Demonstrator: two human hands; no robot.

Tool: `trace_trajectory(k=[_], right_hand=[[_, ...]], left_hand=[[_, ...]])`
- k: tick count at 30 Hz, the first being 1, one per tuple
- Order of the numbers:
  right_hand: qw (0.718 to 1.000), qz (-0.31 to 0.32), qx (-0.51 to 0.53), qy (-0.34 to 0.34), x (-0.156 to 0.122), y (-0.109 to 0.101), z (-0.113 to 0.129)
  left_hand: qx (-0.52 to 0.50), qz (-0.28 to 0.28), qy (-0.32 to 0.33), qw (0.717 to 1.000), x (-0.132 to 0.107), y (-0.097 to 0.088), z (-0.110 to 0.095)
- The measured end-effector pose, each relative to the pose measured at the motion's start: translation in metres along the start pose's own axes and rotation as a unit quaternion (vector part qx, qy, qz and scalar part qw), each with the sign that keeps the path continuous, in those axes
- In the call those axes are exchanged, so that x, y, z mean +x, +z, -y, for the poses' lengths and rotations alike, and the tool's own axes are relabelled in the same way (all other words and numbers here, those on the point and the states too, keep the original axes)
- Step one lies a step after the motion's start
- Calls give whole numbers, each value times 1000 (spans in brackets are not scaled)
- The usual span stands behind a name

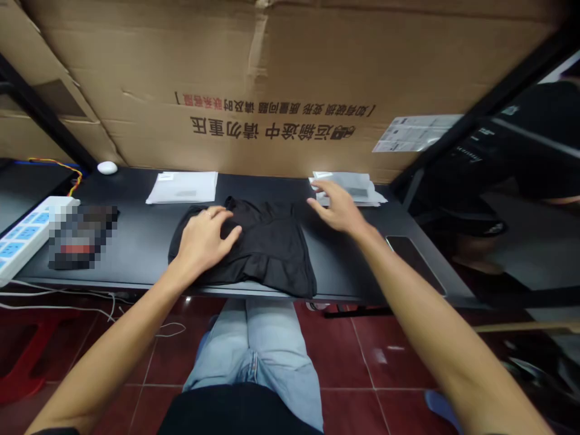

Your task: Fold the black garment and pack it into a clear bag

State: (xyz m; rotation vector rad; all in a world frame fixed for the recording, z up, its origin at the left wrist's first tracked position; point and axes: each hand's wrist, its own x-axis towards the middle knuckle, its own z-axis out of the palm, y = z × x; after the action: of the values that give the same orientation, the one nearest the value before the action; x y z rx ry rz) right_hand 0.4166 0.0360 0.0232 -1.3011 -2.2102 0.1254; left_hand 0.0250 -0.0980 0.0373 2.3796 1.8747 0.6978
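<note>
Beneath spread left fingers (pixel 222 216) lies the black cloth (pixel 272 248), right fingers (pixel 331 189) spread beside it.

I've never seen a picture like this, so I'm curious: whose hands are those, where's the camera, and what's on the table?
There's no robot here, just someone's two bare hands. A camera worn on that person's head took this picture, looking forward and down. The left hand rests on a black cloth on the dark table. The right hand is open and seems to hold nothing. Two pale flat bundles lie farther back. A white power strip is at the left; a slim dark slab, perhaps a phone, is at the right.
</note>
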Motion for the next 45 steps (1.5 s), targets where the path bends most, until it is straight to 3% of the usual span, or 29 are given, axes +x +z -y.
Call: trace_trajectory(k=[2, 5, 8, 11, 20, 24, 27, 30, 33, 41, 45], right_hand=[[999, -8, 38, 32, -1, 18, 27], [994, -15, 39, 99, 1, 40, 48], [987, -21, 44, 151, 5, 51, 54], [984, -31, 57, 167, 8, 55, 54], [974, -59, 152, 159, 0, 40, 56], [949, -56, 282, 130, -21, 28, 64], [937, -23, 335, 100, -44, 16, 73], [949, 18, 309, 63, -66, 4, 83], [968, 49, 244, 32, -82, -2, 89], [984, 104, 129, -71, -97, -9, 91], [986, 95, 105, -87, -91, -9, 98]], left_hand=[[10, -24, -34, 999, 27, -3, 4], [21, -2, -74, 997, 67, -1, 12], [17, 38, -95, 995, 93, 7, 21], [25, 52, -101, 993, 100, 15, 26], [-64, 3, -50, 997, 94, 14, 36], [-137, -27, 48, 989, 73, 4, 44], [-147, -18, 130, 980, 49, -5, 52], [-120, 29, 210, 970, 28, -11, 58], [-106, 73, 249, 960, 15, -11, 64], [-76, 133, 291, 945, 3, -21, 67], [-82, 109, 270, 953, 5, -29, 53]])
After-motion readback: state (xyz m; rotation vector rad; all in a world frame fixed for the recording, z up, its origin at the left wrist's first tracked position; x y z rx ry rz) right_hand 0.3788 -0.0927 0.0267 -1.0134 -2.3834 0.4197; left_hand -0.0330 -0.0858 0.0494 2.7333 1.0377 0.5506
